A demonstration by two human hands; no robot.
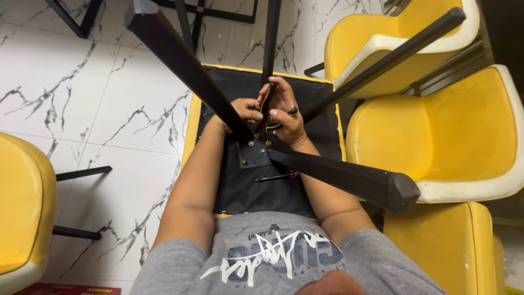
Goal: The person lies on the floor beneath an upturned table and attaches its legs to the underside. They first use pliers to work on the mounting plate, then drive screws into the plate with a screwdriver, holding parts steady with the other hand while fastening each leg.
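An upturned chair (319, 128) lies before me, black underside up with a yellow edge, its black legs (180, 60) pointing up at the camera. My left hand (245, 109) rests where the legs meet, partly hidden behind one leg. My right hand (284, 112) grips a yellow-and-black tool (266, 101) at the metal mounting plate (254, 153), which shows several bolts. A slim screwdriver with a red handle (278, 177) lies loose on the black underside, nearer to me.
Yellow upholstered chairs (453, 136) crowd the right side, one stacked behind another. Another yellow chair (22, 213) stands at the left with black legs. White marble-pattern floor tiles (98, 98) spread to the left. Black frame legs (76, 16) cross the top.
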